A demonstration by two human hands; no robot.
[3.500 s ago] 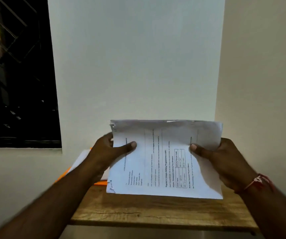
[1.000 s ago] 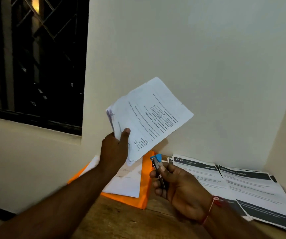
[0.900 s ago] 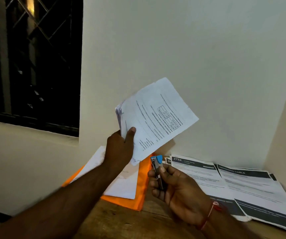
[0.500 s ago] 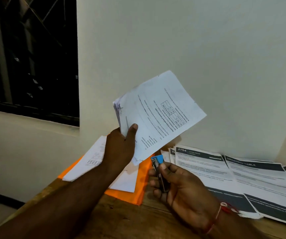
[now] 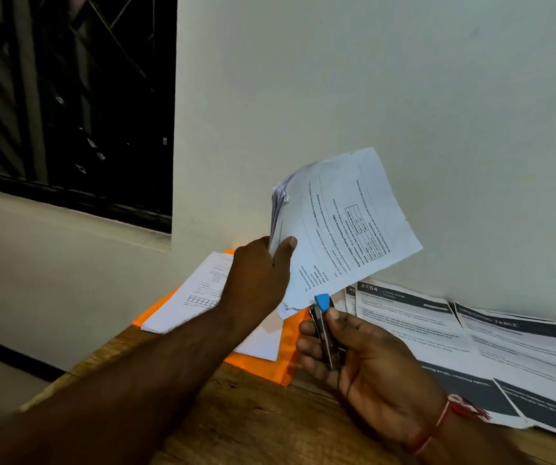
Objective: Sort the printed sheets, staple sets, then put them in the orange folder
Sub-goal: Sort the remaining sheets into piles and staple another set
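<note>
Left hand (image 5: 256,276): raised above the surface, grasping a set of printed sheets (image 5: 343,229). The thumb lies across the front page and the fingers are behind it. The set is clear of the surface and tilted, with its far corner up toward the wall (image 5: 370,78). The upper left corner is crumpled and several page edges show there. The print on the front page includes a small table.

Right hand (image 5: 363,364): low, just above the surface, palm turned inward, clenched around a small stapler (image 5: 323,330). The fingers wrap the metal body and the thumb rests near its blue end (image 5: 322,302), which points up. That end sits just beside the lowest corner of the held set. The dim light makes it hard to tell whether the two touch. A red thread (image 5: 451,411) circles the wrist.

Orange folder (image 5: 269,370): lying flat on the wooden surface (image 5: 253,414), beneath and behind the left forearm, close to the wall. A loose pile of white sheets (image 5: 196,293) rests on top of it and overhangs its left edge. One of these pages carries a small grid.

Other printed sheets (image 5: 437,330): spread flat along the right side of the surface against the wall. They overlap one another and have dark header and footer bands; one header reads "2754".

Surroundings: a dark window (image 5: 68,95) with a metal grille at upper left, and plain pale walls meeting in a corner at right.
</note>
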